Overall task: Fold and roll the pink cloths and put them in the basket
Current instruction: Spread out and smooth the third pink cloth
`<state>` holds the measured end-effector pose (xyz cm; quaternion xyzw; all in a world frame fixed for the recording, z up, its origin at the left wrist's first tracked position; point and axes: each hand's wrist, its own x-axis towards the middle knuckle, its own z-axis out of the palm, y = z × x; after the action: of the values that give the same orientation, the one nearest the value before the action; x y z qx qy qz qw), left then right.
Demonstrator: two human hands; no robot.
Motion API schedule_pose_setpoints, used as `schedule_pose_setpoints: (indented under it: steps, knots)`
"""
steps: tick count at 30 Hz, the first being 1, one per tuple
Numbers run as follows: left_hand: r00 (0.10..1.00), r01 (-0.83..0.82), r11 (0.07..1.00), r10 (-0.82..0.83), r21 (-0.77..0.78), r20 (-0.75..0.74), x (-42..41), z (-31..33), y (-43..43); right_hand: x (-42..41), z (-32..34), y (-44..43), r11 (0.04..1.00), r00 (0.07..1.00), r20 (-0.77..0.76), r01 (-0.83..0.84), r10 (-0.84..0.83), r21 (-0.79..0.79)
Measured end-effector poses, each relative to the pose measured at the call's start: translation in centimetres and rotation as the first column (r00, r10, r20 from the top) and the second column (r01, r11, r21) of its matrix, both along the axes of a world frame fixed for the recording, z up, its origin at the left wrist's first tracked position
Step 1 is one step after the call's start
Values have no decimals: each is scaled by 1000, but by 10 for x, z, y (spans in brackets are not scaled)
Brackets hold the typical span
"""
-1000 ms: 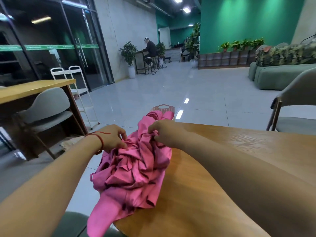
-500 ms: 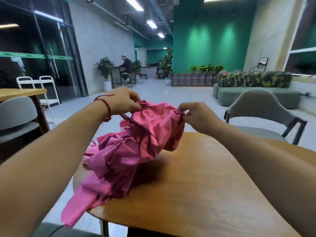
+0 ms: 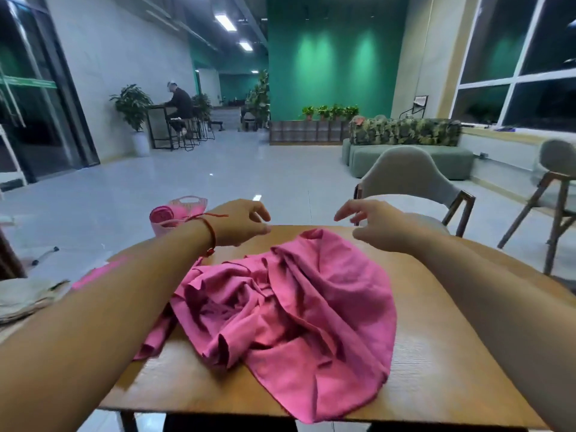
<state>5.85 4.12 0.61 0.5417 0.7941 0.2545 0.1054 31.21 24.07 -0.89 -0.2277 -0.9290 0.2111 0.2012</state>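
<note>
A crumpled heap of pink cloths [image 3: 290, 310] lies across the middle of the wooden table [image 3: 436, 363], its front edge hanging over the near rim. My left hand [image 3: 241, 224] hovers above the far left of the heap with fingers loosely spread, holding nothing. My right hand [image 3: 374, 224] floats above the far right of the heap, fingers relaxed and apart, also empty. A pink basket [image 3: 187, 207] stands on the floor beyond the table's far left corner, with a rolled pink cloth [image 3: 162, 215] inside it.
A grey chair [image 3: 408, 185] stands behind the table on the right, another chair [image 3: 558, 182] at the far right. A pale cloth [image 3: 25, 297] lies at the left edge. A person sits at a high desk [image 3: 159, 126] far off.
Both hands have let go of the pink cloths, which dropped and spread on the table. The view swung right and the hands now hover open above the heap.
</note>
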Motion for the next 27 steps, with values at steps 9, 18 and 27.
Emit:
schedule_pose_setpoints:
  steps: [9,18,27]
  knots:
    - [993,37,885,-84,-464,-79,-20,-95,-33,-34,-92,-31,985,917,360,-168,170,-38]
    - [987,11,987,-37,-162,-158,-19,-112,-25,-1,-107,-7,992,998,15,62,-64,111]
    - [983,-71,985,96,156,-159,-65,-87,-23,113,-64,77,921,916,-92,388,-390,-43]
